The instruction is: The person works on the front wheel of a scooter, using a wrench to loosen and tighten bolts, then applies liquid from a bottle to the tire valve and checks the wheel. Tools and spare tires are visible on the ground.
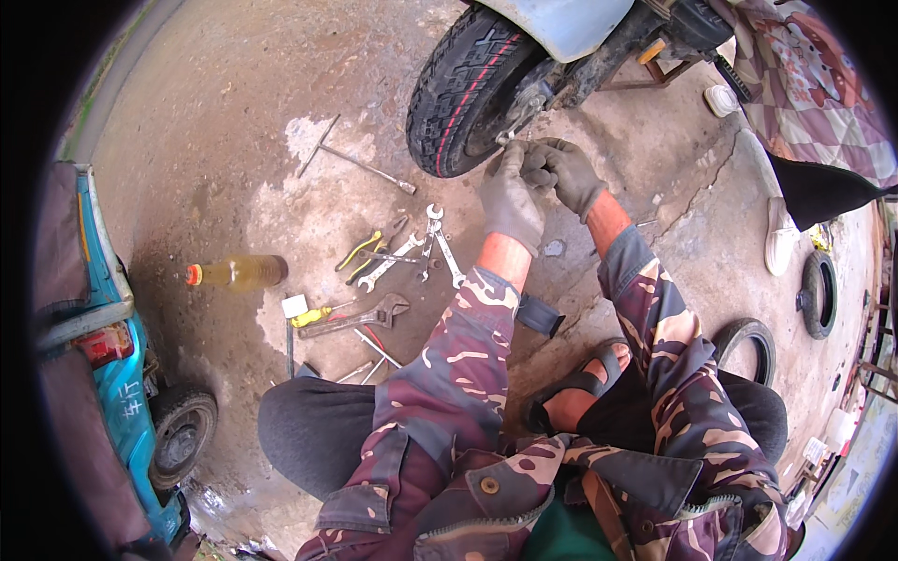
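Well to the left of the tyre (458, 89), a bottle (238, 272) lay on the concrete, with spanners (426, 248) scattered below the tyre. The gloved left hand (510, 198) and right hand (564, 173) met at the tyre's lower right edge, fingers pinched around a small metal part (510, 136) by the axle.

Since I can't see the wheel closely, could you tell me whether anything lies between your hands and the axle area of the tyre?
Nothing visible does. The left hand and right hand, both gloved, are already together at the hub beside the tyre. The wrenches and pliers lie on the ground to the left, out of the way.
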The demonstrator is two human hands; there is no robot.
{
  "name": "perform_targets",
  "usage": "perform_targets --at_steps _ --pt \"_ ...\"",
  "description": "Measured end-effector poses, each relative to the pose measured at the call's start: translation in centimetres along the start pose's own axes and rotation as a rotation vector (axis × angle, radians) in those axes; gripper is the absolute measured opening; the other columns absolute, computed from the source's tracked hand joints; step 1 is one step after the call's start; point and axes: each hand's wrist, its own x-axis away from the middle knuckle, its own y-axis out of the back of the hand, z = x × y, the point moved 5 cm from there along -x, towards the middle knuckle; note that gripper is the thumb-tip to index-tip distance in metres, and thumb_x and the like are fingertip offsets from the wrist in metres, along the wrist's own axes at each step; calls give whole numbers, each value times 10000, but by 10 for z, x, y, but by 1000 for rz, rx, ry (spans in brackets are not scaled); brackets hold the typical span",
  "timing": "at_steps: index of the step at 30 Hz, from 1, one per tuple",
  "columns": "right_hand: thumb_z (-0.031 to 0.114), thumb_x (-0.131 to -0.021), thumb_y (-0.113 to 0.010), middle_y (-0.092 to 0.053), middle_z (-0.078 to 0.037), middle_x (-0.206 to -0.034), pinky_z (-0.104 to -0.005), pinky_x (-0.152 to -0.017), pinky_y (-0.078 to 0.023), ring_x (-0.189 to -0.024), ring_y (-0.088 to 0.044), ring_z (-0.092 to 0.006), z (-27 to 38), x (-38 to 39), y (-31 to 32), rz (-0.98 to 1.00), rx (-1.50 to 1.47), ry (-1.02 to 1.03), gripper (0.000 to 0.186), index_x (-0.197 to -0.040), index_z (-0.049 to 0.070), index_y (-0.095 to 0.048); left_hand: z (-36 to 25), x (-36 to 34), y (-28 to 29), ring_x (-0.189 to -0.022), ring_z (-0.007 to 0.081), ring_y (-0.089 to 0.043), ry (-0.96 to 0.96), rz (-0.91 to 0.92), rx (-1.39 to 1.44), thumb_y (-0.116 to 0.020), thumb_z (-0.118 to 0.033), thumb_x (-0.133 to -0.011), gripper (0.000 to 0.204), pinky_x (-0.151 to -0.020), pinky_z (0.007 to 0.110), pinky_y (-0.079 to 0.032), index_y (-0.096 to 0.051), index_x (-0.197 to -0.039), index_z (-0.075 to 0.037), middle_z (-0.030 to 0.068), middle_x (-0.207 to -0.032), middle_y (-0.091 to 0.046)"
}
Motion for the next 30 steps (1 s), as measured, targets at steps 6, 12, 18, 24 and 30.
perform_targets --at_steps 6,12,18,24,30 --pt "149 -990 -659 -733 -50 -937 -237 -649 -540 -752 -659 -110 -5 -2 0 -1 -44 -31 234 -1108 -45 -715 6 1 -1 -667 118 -557 84 81 163 -624 -250 -1090 135 -719 335 -519 -656 -1111 -121 -18 -809 -639" --pt "180 -989 -679 -748 -59 -999 -247 -743 -552 -827 -674 -117 -4 -4 5 -12 70 10 292 -1151 -61 -713 8 1 -3 -706 110 -571 155 101 266 -640 -261 -1081 109 -722 312 -517 -669 -1086 -156 -33 -854 -659" --pt "169 -1037 -651 -728 -57 -1040 -244 -805 -573 -878 -680 -115 -8 -5 6 4 5 -36 268 -1198 -44 -674 7 -1 -4 -736 114 -596 178 96 302 -641 -241 -1079 91 -740 312 -545 -673 -1070 -156 -28 -863 -669" --pt "146 -992 -692 -743 -78 -1057 -259 -819 -569 -894 -686 -131 -12 -8 8 -36 -59 -53 295 -1191 -71 -683 7 -4 1 -748 129 -666 122 35 248 -643 -230 -1079 100 -743 337 -580 -672 -1073 -134 -19 -894 -696" --pt "164 -1003 -698 -742 -86 -1063 -263 -838 -577 -916 -697 -141 -14 -9 10 -25 -56 -39 290 -1181 -64 -680 11 -6 -2 -743 125 -662 62 20 243 -655 -219 -1071 101 -763 332 -591 -646 -1108 -126 -13 -881 -677"
